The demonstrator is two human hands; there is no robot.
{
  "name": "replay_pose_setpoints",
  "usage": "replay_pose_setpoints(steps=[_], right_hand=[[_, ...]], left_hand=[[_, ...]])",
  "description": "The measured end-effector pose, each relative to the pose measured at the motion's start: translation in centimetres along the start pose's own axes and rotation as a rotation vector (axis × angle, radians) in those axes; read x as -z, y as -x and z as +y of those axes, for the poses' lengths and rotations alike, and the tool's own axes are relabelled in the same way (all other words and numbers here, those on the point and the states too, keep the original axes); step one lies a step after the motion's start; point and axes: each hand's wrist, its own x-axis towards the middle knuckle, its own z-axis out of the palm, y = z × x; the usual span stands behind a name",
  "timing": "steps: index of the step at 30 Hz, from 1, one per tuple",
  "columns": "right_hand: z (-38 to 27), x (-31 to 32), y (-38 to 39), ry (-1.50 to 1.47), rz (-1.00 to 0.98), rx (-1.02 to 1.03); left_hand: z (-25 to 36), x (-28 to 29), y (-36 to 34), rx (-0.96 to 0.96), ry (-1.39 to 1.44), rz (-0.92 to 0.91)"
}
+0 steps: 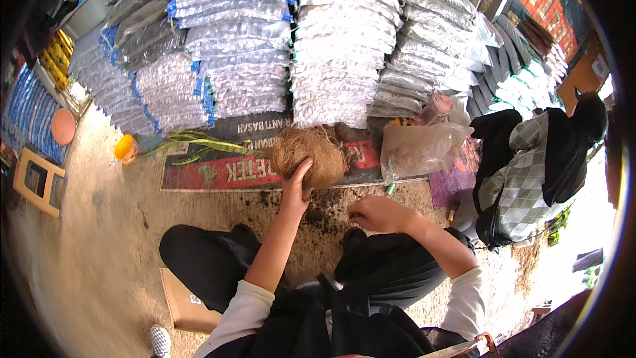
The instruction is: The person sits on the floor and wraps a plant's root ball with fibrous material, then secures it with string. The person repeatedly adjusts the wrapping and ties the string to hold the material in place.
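The person sits low on the sandy ground, dark-trousered knees spread, both forearms in pale sleeves reaching forward from the lower edge. The left hand is stretched out and closed on the lower edge of a ball of brown coconut fibre, fingers curled into the coarse strands; the ball rests on a flat printed sack in red and black lying on the ground, just in front of the stacked bags. The right hand is drawn in nearer the body, loosely curled with knuckles up above a patch of dark loose soil; whether it holds anything cannot be told. To the right of the fibre ball, close by, stands a clear plastic bag with brownish contents. A few long green leaves lie on the left part of the sack, with a yellow cup beside them. Behind all this rise tall stacks of silvery bags. Another person in a checked top and dark head covering crouches at the right. A cardboard box lies by the left knee
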Motion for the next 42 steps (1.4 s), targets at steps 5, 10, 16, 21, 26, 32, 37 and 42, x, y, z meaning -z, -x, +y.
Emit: replay_pose_setpoints(steps=[5,10,16,21,26,32,37,42], right_hand=[[-6.0,2.2,-4.1,-0.081,-0.113,0.147],[-5.6,4.0,-7.9,0.088,0.099,0.157],[-6.0,5.1,-9.1,0.123,0.13,0.104],[-5.8,6.0,-9.0,0.027,0.074,0.082],[-5.6,6.5,-8.6,-0.066,0.057,0.134],[-5.8,8.2,-6.8,0.072,0.161,0.16],[-4.3,11.4,-6.5,0.181,0.391,0.213],[-1.7,12.0,-8.0,0.237,0.575,0.189]], left_hand=[[0.6,0.2,1.9,-0.096,0.067,-0.028],[1.3,0.2,2.9,-0.208,0.16,-0.051],[2.1,1.4,3.2,-0.13,0.142,-0.118],[2.0,1.4,3.6,-0.273,0.004,-0.382],[2.3,1.1,4.2,-0.232,-0.022,-0.375],[1.8,1.5,4.3,-0.16,-0.011,-0.29],[1.5,1.9,4.3,-0.129,0.004,-0.28],[1.1,1.8,4.8,-0.08,0.112,-0.269]])
